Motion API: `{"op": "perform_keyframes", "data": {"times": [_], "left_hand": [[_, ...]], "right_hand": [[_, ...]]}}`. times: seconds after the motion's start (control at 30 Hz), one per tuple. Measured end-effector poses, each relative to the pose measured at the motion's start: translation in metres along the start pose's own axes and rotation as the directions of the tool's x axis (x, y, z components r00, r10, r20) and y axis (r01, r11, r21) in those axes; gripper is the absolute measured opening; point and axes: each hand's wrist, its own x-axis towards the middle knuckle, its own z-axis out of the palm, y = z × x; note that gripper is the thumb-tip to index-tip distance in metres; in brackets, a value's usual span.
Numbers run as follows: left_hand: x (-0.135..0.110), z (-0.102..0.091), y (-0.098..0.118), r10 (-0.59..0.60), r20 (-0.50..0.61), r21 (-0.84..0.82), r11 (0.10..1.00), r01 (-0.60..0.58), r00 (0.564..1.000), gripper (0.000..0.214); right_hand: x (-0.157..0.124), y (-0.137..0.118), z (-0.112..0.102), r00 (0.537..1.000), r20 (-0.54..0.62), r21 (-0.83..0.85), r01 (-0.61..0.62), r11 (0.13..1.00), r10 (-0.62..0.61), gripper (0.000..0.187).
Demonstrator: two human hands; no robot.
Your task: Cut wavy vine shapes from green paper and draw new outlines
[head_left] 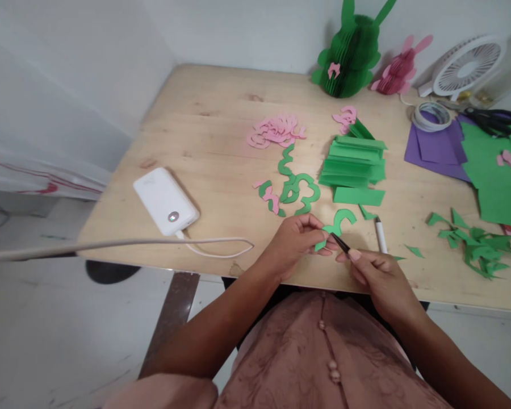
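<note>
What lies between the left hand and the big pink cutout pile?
In the head view, green cutouts lie between the left hand and that pile, with pink pieces among them.

Even, fairly bright lt. w/ soft shadows, pic sl. soft (edges stretched, wide-angle).

No word, brand or number legible. On the white, rounded, slab-shaped power bank (159, 196) lying on the pale wooden worktop (204, 170): a faint grey marking near the far end, too small and pale to make out; near the cable end, a small round dark display (173, 216) with a tiny lit sign, too blurred to tell whether digit or symbol. On the white ring-shaped roll of tape (418, 120): greyish traces around the core, impossible to tell whether lettering. On the whitish sheet-like covering (29, 145) at far left: red lines and a red patch, unreadable as any sign.
</note>
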Motion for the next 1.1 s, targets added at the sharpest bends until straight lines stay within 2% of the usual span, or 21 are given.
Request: {"op": "perform_keyframes", "data": {"times": [0.53,1.1], "left_hand": [[0.0006,0.0011,0.0011,-0.011,-0.008,-0.002,1.000,0.011,1.000,0.015],[0.0012,-0.0037,0.0018,-0.025,0.001,-0.011,1.000,0.025,1.000,0.016]], "right_hand": [[-0.0009,-0.0039,0.0024,1.000,-0.015,0.000,-0.010,1.000,0.010,0.052],[-0.0010,0.0030,0.0011,1.000,-0.009,0.004,-0.011,1.000,0.011,0.047]]}}
